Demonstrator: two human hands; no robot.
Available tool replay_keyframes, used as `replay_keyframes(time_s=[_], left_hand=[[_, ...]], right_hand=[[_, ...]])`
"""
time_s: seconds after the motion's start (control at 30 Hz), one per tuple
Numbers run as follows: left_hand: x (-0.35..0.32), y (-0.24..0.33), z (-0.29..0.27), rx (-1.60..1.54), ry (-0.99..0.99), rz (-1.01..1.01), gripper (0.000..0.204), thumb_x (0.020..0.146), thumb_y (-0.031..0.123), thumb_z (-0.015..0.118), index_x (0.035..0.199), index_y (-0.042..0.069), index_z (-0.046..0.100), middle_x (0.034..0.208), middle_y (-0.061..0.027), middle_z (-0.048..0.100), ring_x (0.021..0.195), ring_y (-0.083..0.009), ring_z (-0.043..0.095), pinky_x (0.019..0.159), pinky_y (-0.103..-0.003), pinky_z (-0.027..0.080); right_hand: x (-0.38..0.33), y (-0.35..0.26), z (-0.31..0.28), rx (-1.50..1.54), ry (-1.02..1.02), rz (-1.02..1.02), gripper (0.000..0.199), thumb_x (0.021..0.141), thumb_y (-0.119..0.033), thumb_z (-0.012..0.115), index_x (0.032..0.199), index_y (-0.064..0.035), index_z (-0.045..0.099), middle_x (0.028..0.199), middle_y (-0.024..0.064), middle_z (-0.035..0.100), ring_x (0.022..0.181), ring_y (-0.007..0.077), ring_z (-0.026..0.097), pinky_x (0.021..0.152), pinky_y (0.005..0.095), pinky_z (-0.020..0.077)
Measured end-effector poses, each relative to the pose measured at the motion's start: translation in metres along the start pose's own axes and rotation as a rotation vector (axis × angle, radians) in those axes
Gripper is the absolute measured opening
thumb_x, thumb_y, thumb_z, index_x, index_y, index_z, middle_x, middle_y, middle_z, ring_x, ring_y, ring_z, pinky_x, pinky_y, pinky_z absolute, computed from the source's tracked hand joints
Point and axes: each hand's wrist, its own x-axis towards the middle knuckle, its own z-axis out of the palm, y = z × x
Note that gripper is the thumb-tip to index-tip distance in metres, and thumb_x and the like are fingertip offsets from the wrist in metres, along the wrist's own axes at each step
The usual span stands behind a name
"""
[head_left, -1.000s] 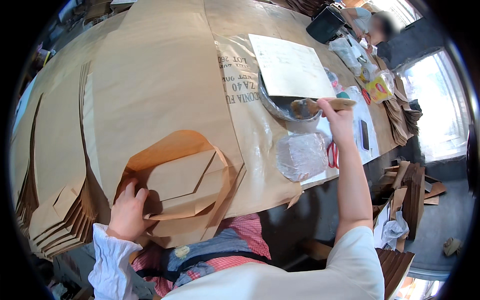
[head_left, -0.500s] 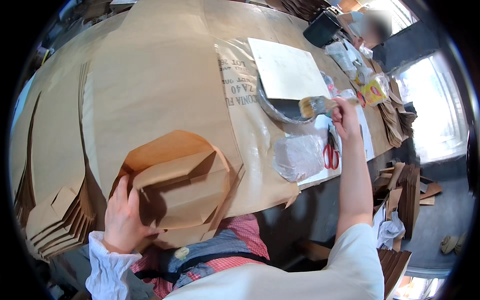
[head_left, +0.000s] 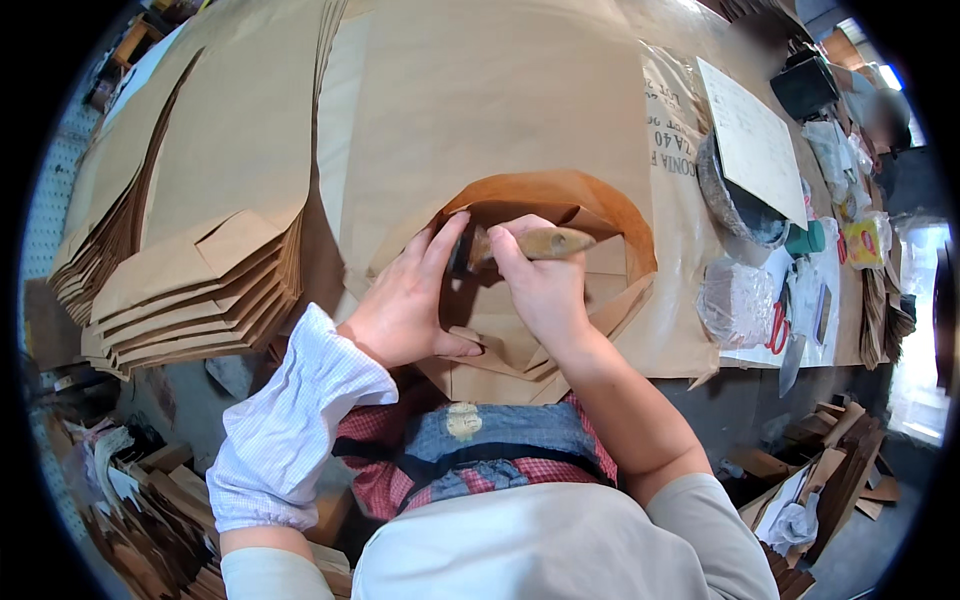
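A brown paper bag (head_left: pixel 625 215) lies before me at the near edge of the table, its end spread into a rounded opening with folded flaps. My right hand (head_left: pixel 545 300) grips a wide paintbrush (head_left: pixel 555 242) by its wooden handle, with the brush end down over the folds. The bristle tips are hidden. My left hand (head_left: pixel 395 305) rests on the left side of the opening, fingers stretched out and thumb apart, touching the paper close beside the brush.
Stacked brown paper bags (head_left: pixel 200 270) lie at the left. To the right are a basin (head_left: pixel 735 210) under a white board (head_left: pixel 750 140), a plastic-wrapped block (head_left: pixel 735 300), red-handled scissors (head_left: pixel 777 328) and a knife (head_left: pixel 791 365). A black bucket (head_left: pixel 805 85) and another person are farther back.
My right hand has brought the brush from beside the basin leftward to the bag's opening. My view has shifted right to left, and my left hand stays at the bag.
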Motion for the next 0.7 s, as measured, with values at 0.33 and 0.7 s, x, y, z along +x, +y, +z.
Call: replay_keyframes(time_s=[0.33, 0.7], left_hand=[[0.002, 0.006, -0.002, 0.104, -0.050, -0.060, 0.114, 0.053, 0.026, 0.090, 0.143, 0.004, 0.024, 0.142, -0.0279, 0.031, 0.131, -0.0448, 0.035, 0.109, -0.045, 0.034], [-0.001, -0.013, -0.011, 0.363, -0.103, 0.125, 0.049, 0.059, 0.030, 0.078, 0.083, -0.011, 0.068, 0.122, -0.0253, 0.060, 0.115, -0.0371, 0.057, 0.097, -0.038, 0.048]], right_hand=[[-0.017, -0.035, -0.086, -0.581, 0.242, -0.297, 0.009, 0.085, -0.006, 0.064, 0.078, -0.0002, 0.064, 0.069, 0.0061, 0.063, 0.062, 0.0112, 0.058, 0.059, 0.0280, 0.0480], [-0.032, -0.074, -0.123, -0.629, -0.166, -0.448, 0.009, 0.078, -0.004, 0.068, 0.087, -0.0035, 0.070, 0.070, 0.0107, 0.064, 0.060, 0.0215, 0.061, 0.056, 0.0307, 0.0471]])
